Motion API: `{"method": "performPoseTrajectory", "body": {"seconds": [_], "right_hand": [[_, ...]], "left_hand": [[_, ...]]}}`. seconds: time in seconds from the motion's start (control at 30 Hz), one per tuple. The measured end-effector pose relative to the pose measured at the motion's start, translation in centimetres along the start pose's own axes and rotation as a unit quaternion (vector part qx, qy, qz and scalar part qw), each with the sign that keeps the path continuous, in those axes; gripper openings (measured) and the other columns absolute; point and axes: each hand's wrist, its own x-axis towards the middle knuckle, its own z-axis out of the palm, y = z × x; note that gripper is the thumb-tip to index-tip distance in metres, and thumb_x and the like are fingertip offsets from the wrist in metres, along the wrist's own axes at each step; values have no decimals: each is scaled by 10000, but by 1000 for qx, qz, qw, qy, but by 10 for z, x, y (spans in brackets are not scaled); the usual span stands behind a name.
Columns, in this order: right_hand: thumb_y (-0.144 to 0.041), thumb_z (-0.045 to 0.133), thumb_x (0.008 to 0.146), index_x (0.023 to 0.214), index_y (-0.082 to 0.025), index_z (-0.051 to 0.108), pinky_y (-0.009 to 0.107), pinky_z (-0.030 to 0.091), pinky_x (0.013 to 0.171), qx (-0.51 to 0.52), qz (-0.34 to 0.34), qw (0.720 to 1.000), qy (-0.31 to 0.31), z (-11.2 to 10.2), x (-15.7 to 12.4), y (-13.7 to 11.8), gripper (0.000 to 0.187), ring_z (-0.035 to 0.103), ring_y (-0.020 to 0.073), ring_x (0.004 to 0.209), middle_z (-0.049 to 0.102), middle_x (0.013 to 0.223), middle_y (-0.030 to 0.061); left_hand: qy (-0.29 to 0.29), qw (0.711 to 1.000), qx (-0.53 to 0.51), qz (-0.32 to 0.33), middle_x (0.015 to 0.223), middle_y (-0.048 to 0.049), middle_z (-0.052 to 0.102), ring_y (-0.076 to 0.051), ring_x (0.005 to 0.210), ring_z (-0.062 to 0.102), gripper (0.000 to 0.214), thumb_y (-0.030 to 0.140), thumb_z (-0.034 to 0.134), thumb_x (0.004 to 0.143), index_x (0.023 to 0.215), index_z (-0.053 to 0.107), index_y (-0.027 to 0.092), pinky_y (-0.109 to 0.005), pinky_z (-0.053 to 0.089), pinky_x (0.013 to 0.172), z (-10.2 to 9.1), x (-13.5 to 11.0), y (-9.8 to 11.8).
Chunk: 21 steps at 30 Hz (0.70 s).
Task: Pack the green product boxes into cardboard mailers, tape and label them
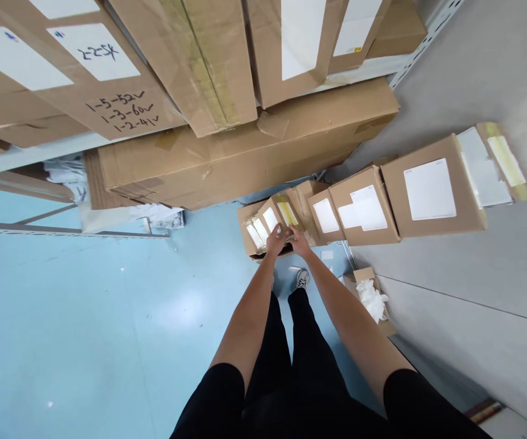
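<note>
Low in front of me, an open-topped cardboard carton (247, 241) holds smaller cardboard boxes with white labels and yellowish tape. My left hand (276, 239) is closed at the near edge of a labelled cardboard box (278, 206) in this carton. Close beside it, my right hand (299, 241) has its fingers curled on the same box's near edge, right of a dark gap. The two hands almost meet. Exactly how the fingertips grip is too small to make out.
Labelled boxes (364, 207) stack up to the right along the grey wall (487, 268). Overhead, a shelf bears large cartons (212, 55), with a long box (245, 152) beneath. An open box of white crumpled material (373, 299) lies near my right foot (303, 278).
</note>
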Motion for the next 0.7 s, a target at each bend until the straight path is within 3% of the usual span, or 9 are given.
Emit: {"method": "performPoseTrajectory", "body": {"seconds": [0.13,0.23,0.37,0.5,0.7], "right_hand": [[-174,562,773,1482,-267,624,525,348,1297,26,-11,1000,4,-1,2,4,717,528,272,1476,679,1460,43],[-195,582,765,1471,-263,632,534,387,1270,25,0,1000,13,-5,5,7,711,559,285,1448,682,1455,54],[-218,585,800,1466,-279,630,541,424,1240,8,20,999,29,-11,8,10,671,584,275,1421,674,1467,48],[-210,636,820,1433,-257,658,535,443,1227,-9,26,1000,2,-12,10,12,615,612,292,1394,688,1446,73],[-183,630,870,1481,-233,624,534,433,1237,-56,31,997,-39,-7,14,12,613,601,313,1409,679,1459,92]], "left_hand": [[66,995,40,-58,1221,-104,783,-298,1158,712,686,510,769,894,1505,591,255,-363,522,939,17,2,16],[72,994,41,-78,1163,-71,800,-286,1111,728,670,538,789,867,1469,614,302,-341,517,907,21,6,18],[74,996,16,-50,1218,-89,784,-290,1172,706,701,505,804,865,1491,604,260,-352,514,967,18,12,5],[82,996,-38,-24,1386,-136,704,-332,1289,647,711,393,805,877,1518,570,193,-416,507,1050,14,21,-10],[18,989,-146,-29,1455,-162,636,-344,1362,600,789,277,814,841,1560,500,194,-416,531,1033,10,32,-30]]}}
